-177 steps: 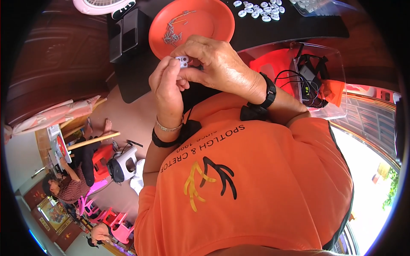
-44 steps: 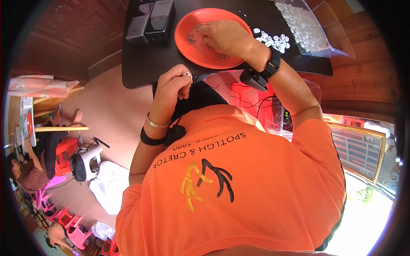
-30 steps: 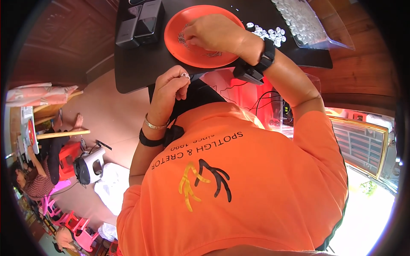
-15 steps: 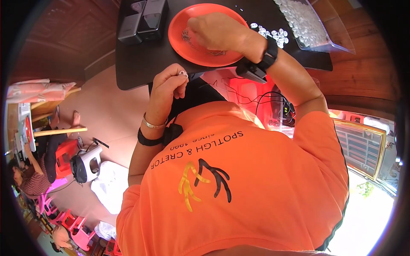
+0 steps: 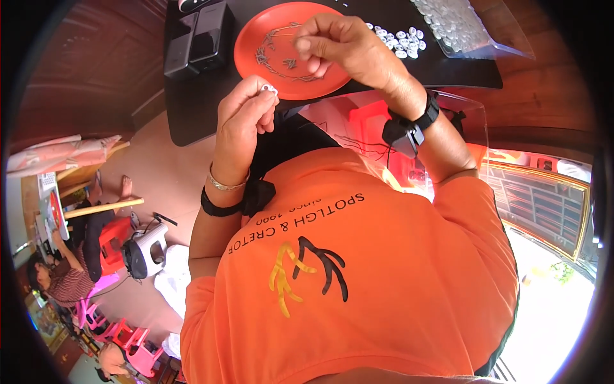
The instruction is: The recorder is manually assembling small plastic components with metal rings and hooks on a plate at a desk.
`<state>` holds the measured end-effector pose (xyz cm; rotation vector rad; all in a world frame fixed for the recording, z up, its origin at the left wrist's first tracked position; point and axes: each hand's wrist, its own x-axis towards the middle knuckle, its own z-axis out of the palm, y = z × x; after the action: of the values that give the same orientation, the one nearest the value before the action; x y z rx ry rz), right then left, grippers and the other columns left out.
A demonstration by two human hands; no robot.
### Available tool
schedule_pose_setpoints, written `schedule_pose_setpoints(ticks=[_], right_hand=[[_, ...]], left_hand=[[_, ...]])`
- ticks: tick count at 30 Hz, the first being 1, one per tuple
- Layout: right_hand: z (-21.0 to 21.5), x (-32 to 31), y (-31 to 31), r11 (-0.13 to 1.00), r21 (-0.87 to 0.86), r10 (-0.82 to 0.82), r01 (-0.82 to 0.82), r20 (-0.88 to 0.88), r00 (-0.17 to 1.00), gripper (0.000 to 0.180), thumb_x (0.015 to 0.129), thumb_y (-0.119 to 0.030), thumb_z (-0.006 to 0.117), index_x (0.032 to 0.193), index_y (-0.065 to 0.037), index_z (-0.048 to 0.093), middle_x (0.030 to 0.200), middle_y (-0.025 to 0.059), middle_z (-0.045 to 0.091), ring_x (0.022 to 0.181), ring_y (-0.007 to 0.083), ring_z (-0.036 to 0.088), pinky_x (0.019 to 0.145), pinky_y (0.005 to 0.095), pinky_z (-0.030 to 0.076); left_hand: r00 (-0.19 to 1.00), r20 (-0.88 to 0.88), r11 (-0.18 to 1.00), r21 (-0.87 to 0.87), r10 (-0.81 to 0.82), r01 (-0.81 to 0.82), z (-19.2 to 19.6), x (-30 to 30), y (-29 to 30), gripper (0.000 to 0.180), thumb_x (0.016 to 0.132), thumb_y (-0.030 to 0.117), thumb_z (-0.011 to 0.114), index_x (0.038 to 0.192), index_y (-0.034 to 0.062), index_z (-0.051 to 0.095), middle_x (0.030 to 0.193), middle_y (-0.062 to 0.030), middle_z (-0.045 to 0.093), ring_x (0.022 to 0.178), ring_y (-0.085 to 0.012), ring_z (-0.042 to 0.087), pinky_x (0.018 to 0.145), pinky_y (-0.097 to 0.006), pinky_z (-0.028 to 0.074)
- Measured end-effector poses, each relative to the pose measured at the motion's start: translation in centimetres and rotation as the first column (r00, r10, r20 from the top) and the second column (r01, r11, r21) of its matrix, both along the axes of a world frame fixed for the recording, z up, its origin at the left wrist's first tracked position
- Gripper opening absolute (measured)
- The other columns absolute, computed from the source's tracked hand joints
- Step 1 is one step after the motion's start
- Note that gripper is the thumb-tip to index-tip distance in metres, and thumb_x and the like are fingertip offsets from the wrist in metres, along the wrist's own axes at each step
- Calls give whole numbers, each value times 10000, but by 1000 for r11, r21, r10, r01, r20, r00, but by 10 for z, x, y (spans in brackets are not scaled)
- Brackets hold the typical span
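Over black tabletop (image 5: 204, 109) – left hand (image 5: 240, 121) pinches white ring (image 5: 268, 88), right hand (image 5: 342, 45) fingers pinched together above orange plate (image 5: 256, 38).

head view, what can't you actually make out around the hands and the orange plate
- Right hand: whatever its curled fingertips pinch is hidden by the fingers themselves.
- Left hand: the small white ring at its fingertips is too small to show detail.
- Orange plate: the thin metal pieces are too small to identify; its right side is covered by the right hand.
- Clear bag of white parts: cut off by the top edge.
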<state>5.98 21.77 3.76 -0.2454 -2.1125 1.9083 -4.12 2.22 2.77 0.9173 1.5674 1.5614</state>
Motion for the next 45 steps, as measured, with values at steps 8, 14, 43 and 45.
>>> schedule_pose_setpoints(ticks=[8,14,43,45], right_hand=[[-4,14,-40,985,-172,-11,-10,-122,992,248,928,-223,619,774,-36,569,665,-25,517,600,47,468,528,219,402],[-11,15,-44,983,-181,-43,13,-161,986,240,935,-205,607,778,-28,567,668,-19,531,614,43,476,539,217,408],[-24,18,-51,997,-54,-54,47,-137,989,190,952,-173,574,856,-11,596,748,-7,595,696,59,541,650,226,474],[-26,17,-47,986,-166,-21,-2,-141,990,192,953,-175,573,861,-9,599,755,-8,594,709,58,540,663,226,472]], left_hand=[[999,-6,997,65,40,-39,6,16,14,219,895,194,531,756,25,526,586,18,437,537,-59,401,504,-207,299],[999,-7,997,72,40,-39,8,19,16,213,893,191,539,771,16,538,590,14,438,537,-60,395,505,-209,305],[994,-109,999,35,25,-21,-5,22,13,185,920,165,483,851,5,545,643,24,422,521,-41,365,469,-191,292],[999,-49,1000,-4,12,-12,-7,20,14,196,921,172,481,790,30,515,634,24,415,514,-47,357,464,-196,288]])
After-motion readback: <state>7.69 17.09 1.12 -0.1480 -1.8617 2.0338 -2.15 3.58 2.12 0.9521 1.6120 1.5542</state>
